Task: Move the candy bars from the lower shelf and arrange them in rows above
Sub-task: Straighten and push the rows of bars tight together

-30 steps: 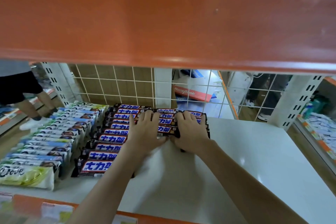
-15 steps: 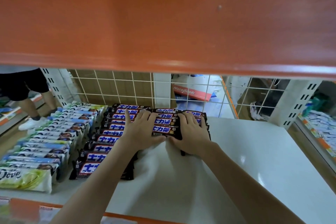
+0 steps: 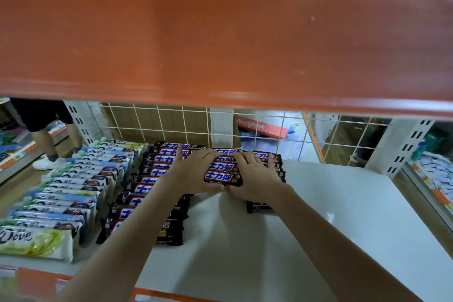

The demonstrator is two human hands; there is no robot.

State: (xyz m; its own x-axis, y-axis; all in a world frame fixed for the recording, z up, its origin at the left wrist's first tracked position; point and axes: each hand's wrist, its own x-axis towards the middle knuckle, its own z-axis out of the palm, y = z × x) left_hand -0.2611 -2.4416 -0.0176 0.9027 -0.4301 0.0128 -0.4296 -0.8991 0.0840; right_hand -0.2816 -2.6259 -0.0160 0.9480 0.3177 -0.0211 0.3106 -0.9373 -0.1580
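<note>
**shelfstacker_22:** ok so what are the arms doing here? Both bare forearms come in from the bottom edge and angle up toward the middle of the flat white shelf [image 3: 331, 216], almost meeting at the wrists.

**aisle9:** yep, and the hands sit side by side at the far end of that reach. The left hand [image 3: 196, 174] lies palm-down with fingers spread over the wrappers and its thumb tucked under the near edge of the short stack of dark brown candy bars with blue-and-white lettering [image 3: 221, 176]. The right hand [image 3: 255, 176] mirrors it, fingers curled over the top of the stack, thumb at the front. So both are clamped on the same bundle, thumbs nearly touching.

**shelfstacker_22:** and the bars themselves?

**aisle9:** glossy dark wrappers, red-edged white block with blue characters, lying crosswise. The held bundle is toward the back of the shelf, just right of the long front-to-back row of matching dark brown bars [image 3: 147, 203], which the left forearm partly covers. One more dark bar end pokes out under the right wrist.

**shelfstacker_22:** left of that row?

**aisle9:** a row of pale blue, white and green Dove chocolate packs [image 3: 61, 203]. Behind everything, the white wire grid back panel [image 3: 171, 125], and the blurry orange shelf edge [image 3: 220, 32] fills the top.
</note>
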